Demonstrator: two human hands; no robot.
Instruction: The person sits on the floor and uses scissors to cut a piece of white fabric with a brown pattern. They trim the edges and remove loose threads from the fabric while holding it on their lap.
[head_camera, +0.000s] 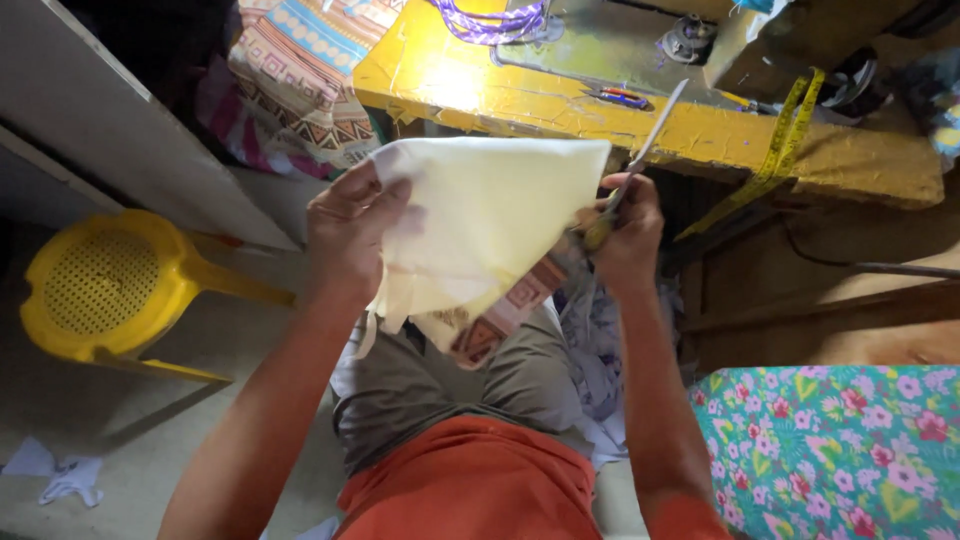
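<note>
My yellow sewing table (560, 110) up ahead | purple cord (490, 20) on its far edge | small scissors (618, 97) lying flat near the middle | yellow tape measure (778, 150) draped over the front edge | concrete floor (150, 440) below | white scraps (60, 475) on it | yellow stool (110, 285) standing there

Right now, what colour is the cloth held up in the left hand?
Pale cream, plain; the cloth in the left hand shows best in the head view.

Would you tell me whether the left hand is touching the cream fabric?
Touching. The head view shows the left hand pinching the cream fabric at its left edge, fingers overlapping the cloth.
</note>
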